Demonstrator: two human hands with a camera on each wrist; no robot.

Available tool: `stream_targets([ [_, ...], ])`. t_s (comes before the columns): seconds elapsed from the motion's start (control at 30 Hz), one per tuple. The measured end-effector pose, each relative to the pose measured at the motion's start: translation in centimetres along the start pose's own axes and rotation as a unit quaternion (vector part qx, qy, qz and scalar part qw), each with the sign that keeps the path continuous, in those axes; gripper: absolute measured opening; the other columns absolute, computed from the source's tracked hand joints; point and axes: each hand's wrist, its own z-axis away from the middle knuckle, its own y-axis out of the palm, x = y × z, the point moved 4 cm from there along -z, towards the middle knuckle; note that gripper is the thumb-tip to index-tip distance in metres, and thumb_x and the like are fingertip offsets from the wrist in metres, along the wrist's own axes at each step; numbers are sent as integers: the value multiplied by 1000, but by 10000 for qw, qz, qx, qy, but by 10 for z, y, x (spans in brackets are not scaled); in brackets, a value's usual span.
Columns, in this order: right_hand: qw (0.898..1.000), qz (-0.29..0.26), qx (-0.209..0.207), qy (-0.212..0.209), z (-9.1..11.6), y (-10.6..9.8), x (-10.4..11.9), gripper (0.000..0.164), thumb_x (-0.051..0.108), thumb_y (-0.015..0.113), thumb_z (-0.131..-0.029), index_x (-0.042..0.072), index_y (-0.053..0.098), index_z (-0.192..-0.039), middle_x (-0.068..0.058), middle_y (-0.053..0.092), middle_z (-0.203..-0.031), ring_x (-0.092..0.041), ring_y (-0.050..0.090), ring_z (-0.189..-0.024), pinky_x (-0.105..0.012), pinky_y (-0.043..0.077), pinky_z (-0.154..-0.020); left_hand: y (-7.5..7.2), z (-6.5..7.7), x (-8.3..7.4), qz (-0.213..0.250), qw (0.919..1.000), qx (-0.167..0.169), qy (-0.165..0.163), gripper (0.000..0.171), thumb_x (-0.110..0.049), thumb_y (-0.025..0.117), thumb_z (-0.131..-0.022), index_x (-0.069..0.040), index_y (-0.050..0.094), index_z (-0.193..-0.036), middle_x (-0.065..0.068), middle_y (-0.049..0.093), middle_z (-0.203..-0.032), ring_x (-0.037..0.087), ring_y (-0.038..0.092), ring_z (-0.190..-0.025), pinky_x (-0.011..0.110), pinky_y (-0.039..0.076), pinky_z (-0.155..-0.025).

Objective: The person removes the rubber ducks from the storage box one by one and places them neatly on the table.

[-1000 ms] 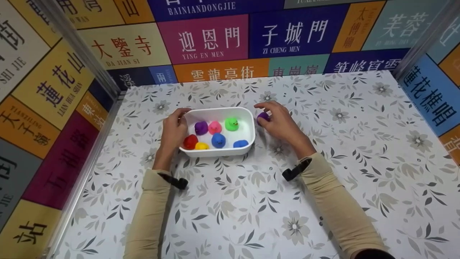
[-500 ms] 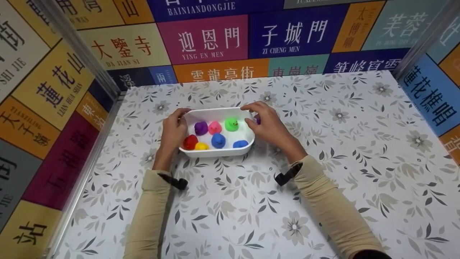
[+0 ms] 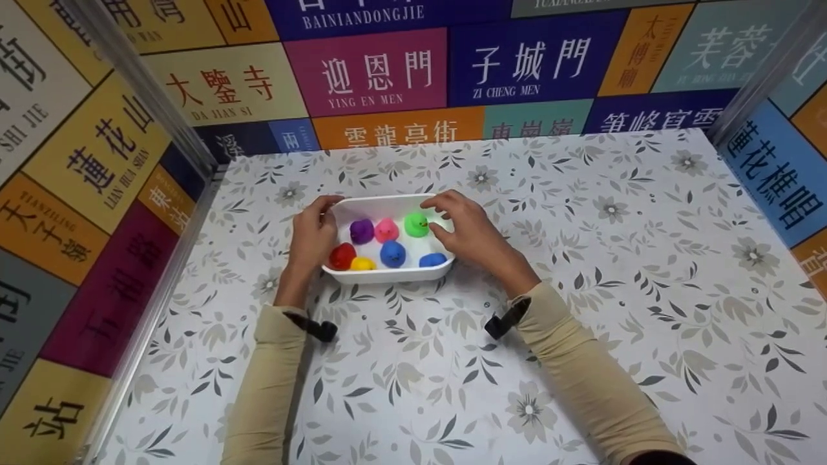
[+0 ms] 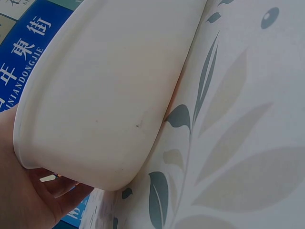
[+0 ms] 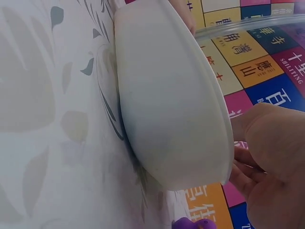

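A white plastic tub (image 3: 387,276) sits on the table with several small toy ducks inside. My left hand (image 3: 312,236) grips its left end, fingers bent over the rim by the far corner. Over the right end is my right hand (image 3: 475,229), thumb and fingers spread apart beside a green duck (image 3: 415,225), with nothing seen pinched between them. Also in the tub are a purple duck (image 3: 361,230), a pink duck (image 3: 386,230), a red duck (image 3: 342,256), a yellow one, and two blue ones. Outside it, another purple duck (image 5: 193,223) shows in the right wrist view, hidden from the head view.
A white leaf-patterned cloth (image 3: 413,387) covers the table. Panels with colourful lettering (image 3: 381,71) stand behind and on both sides. Each wrist carries a black strap with a small camera (image 3: 497,326).
My right hand has left the purple duck outside the tub and moved left over the tub's right rim, close to the green duck. The left hand stays put.
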Motion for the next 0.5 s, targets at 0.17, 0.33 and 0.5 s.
stream_targets([
  [0.17, 9986, 506, 82, 88, 0, 6, 3, 37, 6, 73, -100, 6, 70, -137, -14, 66, -136, -31, 66, -127, -44, 55, -110, 1, 1, 1, -7, 9999, 46, -149, 42, -8, 45, -107, -15, 70, -141, 9, 73, -137, 27, 63, -111, 42, 51, -106],
  [0.33, 9949, 955, 279, 171, -2, 13, 6, 41, 5, 75, -98, 5, 68, -139, -15, 64, -139, -30, 60, -137, -43, 49, -119, 2, 0, 1, 36, 9998, 34, -201, 42, -8, 46, -107, -16, 70, -141, 8, 73, -136, 27, 63, -110, 42, 51, -105],
  [0.5, 9852, 1509, 780, 249, -4, 16, 13, 51, 8, 75, -99, 6, 64, -148, -17, 59, -153, -33, 54, -147, -45, 43, -125, 2, 0, 0, 17, 9999, -12, -158, 41, -8, 47, -106, -15, 71, -139, 9, 74, -135, 27, 64, -110, 41, 52, -104],
])
